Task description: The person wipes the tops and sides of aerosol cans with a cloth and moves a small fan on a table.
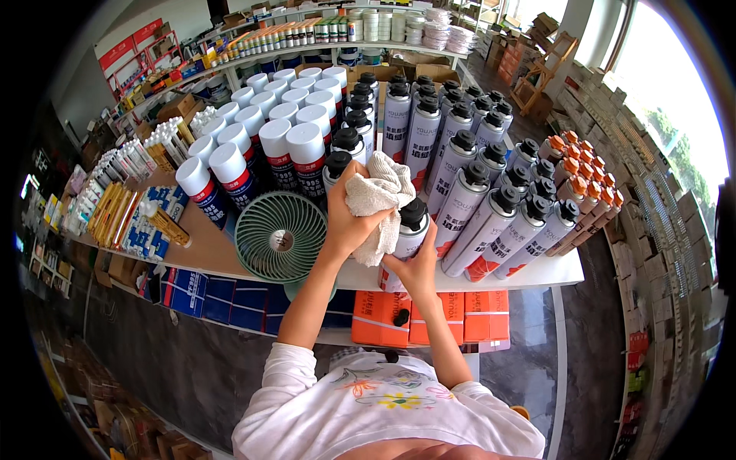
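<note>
Far left of the fan [280,242], white tubes [119,169] stand crowded on the tabletop [208,247], with gold tubes [115,215] bunched in front of them, and what fills them doesn't show! Below the tabletop, from left of the fan to beneath it, blue boxes [184,291] line up, contents out of sight. Left of the fan and behind it, here's the big block of white-capped cans [236,184], row after row, every visible one wearing its cap, so nothing inside can be seen.

Just right of the fan, the action! The left grip [349,218] is clenched around a crumpled, whitish cloth [376,199], bunched up against the can beside it. And right there, next along from the fan, the right grip [418,264] has its fingers wrapped around that black-topped can [409,239], thumb toward the front; whether its base touches the tabletop I can't tell. Below and right of the fan, orange boxes [437,318] sit side by side, their contents hidden too.

Further right of the fan, a packed crowd of black-capped cans [475,211], tops on! And farthest right from the fan, orange-capped cans [589,201] close out the tabletop, slimmer and tightly grouped, insides out of view.
</note>
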A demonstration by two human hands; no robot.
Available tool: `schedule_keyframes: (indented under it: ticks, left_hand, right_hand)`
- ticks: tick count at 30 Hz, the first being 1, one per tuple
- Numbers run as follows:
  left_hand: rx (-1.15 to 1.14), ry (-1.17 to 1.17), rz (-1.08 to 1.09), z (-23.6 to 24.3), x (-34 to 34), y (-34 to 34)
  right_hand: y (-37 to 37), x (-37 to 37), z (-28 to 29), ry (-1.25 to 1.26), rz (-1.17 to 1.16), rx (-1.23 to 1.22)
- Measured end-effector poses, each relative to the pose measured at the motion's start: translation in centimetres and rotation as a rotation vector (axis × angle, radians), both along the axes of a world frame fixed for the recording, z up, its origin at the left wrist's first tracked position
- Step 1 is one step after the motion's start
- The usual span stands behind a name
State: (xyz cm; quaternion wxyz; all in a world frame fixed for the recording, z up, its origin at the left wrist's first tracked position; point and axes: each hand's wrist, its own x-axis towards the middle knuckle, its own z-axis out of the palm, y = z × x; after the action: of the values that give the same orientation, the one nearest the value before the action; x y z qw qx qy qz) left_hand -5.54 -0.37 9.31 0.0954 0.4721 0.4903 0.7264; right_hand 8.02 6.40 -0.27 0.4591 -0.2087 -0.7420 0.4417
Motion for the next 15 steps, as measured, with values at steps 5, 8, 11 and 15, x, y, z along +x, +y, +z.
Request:
schedule_keyframes:
  ticks: [5,8,11,15]
  left_hand:
    - [0.082,0.122,0.169,-1.3,-0.6,-1.0]
    - [0.106,0.041,0.163,-1.8,-1.4,-1.6]
    - [0.113,-0.079,0.13,-2.5,-2.1,-1.5]
    - [0.0,-0.184,-0.094,-1.6,-1.0,-0.5]
  right_hand:
    - [2.7,1.6,1.7,-0.067,0.223,-0.146]
    - [4.8,2.4,1.8,-0.156,0.383,-0.193]
    - [6.5,2.5,1.1,-0.213,0.432,-0.221]
    - [6.6,2.4,0.9,-0.221,0.456,-0.222]
